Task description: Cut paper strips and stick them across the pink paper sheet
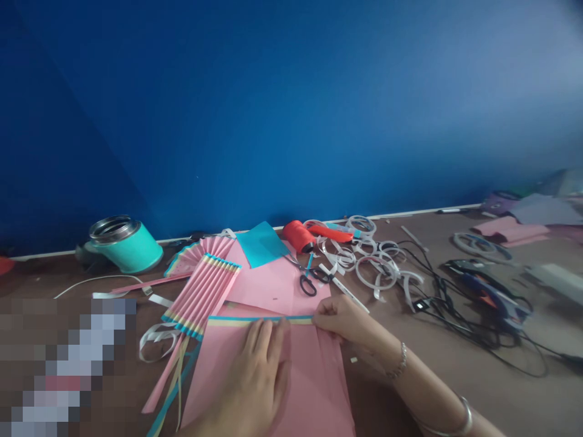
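A pink paper sheet (pixel 273 358) lies in front of me, with a blue and yellow strip (pixel 228 320) along its far edge. Flat on the sheet, fingertips at the strip, is my left hand (pixel 262 370), its fingers stretched out. My right hand (pixel 339 318) pinches the right end of the strip at the sheet's edge. Left of the sheet lies a pleated pink paper (pixel 204 291) with blue and yellow edges, and a pink fan (pixel 191 255) is behind it. Black-handled scissors (pixel 310 282) rest on more pink paper (pixel 259 285) beyond my hands.
Along the blue wall (pixel 291 121) are a turquoise container (pixel 130 246), a blue paper square (pixel 262 244) and a red thread spool (pixel 297 235). Curled white strips (pixel 376 270), black cables (pixel 441 303) and a dark blue tool (pixel 494 300) lie to the right.
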`<state>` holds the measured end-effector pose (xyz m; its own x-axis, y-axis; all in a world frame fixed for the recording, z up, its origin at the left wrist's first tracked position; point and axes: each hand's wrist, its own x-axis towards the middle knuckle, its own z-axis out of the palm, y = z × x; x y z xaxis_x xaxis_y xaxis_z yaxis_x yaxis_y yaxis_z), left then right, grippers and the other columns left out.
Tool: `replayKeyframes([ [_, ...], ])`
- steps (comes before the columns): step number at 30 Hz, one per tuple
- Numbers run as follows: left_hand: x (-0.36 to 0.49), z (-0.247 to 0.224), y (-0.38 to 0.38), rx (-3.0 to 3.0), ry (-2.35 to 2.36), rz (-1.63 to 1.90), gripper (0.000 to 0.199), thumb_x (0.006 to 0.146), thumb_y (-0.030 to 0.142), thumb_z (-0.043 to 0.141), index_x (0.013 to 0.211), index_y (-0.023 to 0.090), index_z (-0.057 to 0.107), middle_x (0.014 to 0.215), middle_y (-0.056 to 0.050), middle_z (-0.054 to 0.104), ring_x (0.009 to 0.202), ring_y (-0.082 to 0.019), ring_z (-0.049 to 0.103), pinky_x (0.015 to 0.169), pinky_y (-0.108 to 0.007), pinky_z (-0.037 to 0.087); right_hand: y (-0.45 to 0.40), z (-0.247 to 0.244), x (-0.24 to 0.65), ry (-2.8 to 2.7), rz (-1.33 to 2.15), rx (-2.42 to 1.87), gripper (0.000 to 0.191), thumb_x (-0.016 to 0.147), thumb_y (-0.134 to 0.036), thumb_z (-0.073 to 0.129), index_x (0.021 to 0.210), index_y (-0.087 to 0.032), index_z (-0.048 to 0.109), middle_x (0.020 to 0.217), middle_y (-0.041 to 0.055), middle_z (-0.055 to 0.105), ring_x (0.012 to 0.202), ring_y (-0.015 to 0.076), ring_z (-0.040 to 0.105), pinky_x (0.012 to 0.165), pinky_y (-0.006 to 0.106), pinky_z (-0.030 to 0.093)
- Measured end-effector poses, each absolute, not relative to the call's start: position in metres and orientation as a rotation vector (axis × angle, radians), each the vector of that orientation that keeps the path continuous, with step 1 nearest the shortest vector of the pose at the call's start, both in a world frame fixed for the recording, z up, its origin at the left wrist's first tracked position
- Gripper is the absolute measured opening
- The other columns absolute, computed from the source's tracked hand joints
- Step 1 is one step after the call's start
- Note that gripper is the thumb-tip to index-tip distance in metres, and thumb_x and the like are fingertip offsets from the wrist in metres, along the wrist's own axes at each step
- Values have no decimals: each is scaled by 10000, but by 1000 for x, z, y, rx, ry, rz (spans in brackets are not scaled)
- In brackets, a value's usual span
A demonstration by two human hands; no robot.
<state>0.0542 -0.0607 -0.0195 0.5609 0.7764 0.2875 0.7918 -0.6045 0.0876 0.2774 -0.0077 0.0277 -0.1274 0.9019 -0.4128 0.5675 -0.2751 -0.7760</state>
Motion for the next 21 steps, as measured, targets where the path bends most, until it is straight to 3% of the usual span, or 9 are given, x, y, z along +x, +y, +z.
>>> replayKeyframes([
  [6,55,-12,-59,-2757,-1383,-374,534,897,317,380,1419,215,331,1294,-143,505,1161,-314,447,926,-444,420,-9,29,277,-1624,1337,-1830,131,661,-235,559,564,-153,531,452,-58,419,412,52,385,401,168,265],
  [21,58,-2,-57,-2788,-1436,-337,500,888,314,383,1376,208,416,1297,-136,511,1144,-305,457,920,-442,431,-10,26,278,-1679,1224,-1914,150,647,-211,519,503,-174,496,374,-37,481,360,86,481,374,169,303],
])
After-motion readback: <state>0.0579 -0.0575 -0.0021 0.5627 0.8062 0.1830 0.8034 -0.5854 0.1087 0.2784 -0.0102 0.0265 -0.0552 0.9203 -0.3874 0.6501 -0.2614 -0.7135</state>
